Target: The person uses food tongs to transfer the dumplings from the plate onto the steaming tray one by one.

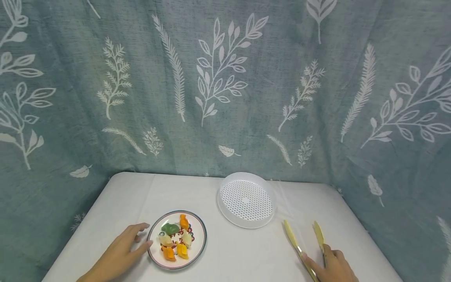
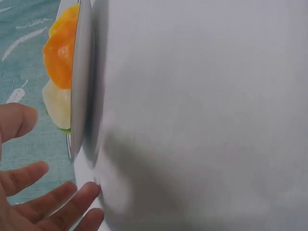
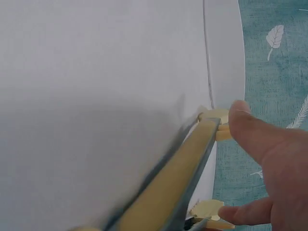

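A patterned plate (image 1: 201,239) holds several coloured dumplings (image 1: 176,239) on the white table near its front left. My left hand (image 1: 142,235) lies beside the plate with relaxed, spread fingers, the thumb tip at the rim. The left wrist view shows the plate's rim (image 2: 81,77) edge-on, with an orange dumpling (image 2: 60,53) above it and my left hand (image 2: 48,159) holding nothing. Yellow tongs (image 1: 292,237) lie at the front right with their arms spread. My right hand (image 1: 315,253) pinches their two arms between thumb and finger. In the right wrist view, one arm of the tongs (image 3: 168,192) runs under my right hand (image 3: 236,161).
A round white perforated tray (image 1: 221,203) stands at the back middle of the table (image 1: 239,254). A teal curtain with a white leaf pattern (image 1: 225,98) hangs behind and at both sides of the table.
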A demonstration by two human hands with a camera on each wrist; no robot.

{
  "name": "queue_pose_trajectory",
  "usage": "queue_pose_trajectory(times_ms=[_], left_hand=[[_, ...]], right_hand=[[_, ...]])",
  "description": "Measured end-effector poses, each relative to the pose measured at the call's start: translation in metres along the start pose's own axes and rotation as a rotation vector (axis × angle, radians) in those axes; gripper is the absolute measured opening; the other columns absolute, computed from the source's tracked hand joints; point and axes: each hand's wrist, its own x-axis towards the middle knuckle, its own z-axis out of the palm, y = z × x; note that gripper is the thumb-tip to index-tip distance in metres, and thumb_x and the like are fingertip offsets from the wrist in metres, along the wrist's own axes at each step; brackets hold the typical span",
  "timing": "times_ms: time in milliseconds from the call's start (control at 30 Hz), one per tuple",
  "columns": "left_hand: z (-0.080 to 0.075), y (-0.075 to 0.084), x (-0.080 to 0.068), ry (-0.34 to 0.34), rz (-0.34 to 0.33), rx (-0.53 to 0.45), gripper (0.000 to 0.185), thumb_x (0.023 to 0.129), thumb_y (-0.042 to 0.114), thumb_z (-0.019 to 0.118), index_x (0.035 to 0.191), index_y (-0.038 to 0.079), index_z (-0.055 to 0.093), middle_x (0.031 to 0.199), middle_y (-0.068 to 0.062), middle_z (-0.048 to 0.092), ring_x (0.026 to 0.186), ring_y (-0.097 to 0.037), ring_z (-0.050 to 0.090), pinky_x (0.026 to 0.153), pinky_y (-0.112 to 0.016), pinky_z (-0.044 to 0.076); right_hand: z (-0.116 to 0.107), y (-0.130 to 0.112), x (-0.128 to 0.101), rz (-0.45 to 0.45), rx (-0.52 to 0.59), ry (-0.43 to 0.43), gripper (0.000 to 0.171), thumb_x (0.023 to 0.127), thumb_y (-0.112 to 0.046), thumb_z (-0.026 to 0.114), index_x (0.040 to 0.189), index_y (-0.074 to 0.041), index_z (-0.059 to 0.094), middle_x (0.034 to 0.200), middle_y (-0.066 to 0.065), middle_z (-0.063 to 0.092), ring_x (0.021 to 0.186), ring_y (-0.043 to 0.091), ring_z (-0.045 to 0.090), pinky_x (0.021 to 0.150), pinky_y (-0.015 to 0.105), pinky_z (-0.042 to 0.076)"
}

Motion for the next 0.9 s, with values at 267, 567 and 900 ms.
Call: queue_pose_trajectory(times_ms=[267, 567, 900], left_hand=[[0.008, 0.0, 0.009, -0.014, -0.031, -0.051, 0.072, 0.088, 0.049, 0.078, 0.139, 0.004, 0.054, 0.122, -0.007, 0.062, 0.094, -0.016, 0.056, 0.082, -0.042, 0.051], [0.014, -0.005, 0.011, -0.02, 0.009, -0.061, 0.071, 0.083, 0.043, 0.083, 0.137, 0.006, 0.056, 0.119, -0.007, 0.06, 0.093, -0.016, 0.053, 0.078, -0.038, 0.05], [0.018, -0.009, 0.013, -0.019, 0.041, -0.08, 0.066, 0.082, 0.038, 0.085, 0.133, 0.008, 0.058, 0.119, -0.007, 0.055, 0.092, -0.014, 0.051, 0.077, -0.034, 0.049]], right_hand=[[0.007, 0.002, -0.001, -0.028, 0.002, 0.048, 0.137, 0.065, -0.091, 0.067, 0.141, 0.019, 0.037, 0.11, 0.036, 0.053, 0.096, 0.047, 0.062, 0.081, 0.059, 0.053], [0.02, 0.012, 0.0, -0.137, -0.029, 0.106, 0.125, 0.071, -0.079, 0.074, 0.138, 0.022, 0.04, 0.09, 0.027, 0.055, 0.078, 0.036, 0.06, 0.069, 0.051, 0.054], [0.028, 0.011, -0.003, -0.039, 0.012, 0.147, 0.142, 0.064, -0.083, 0.076, 0.135, 0.03, 0.027, 0.094, 0.039, 0.051, 0.086, 0.044, 0.061, 0.078, 0.056, 0.053]])
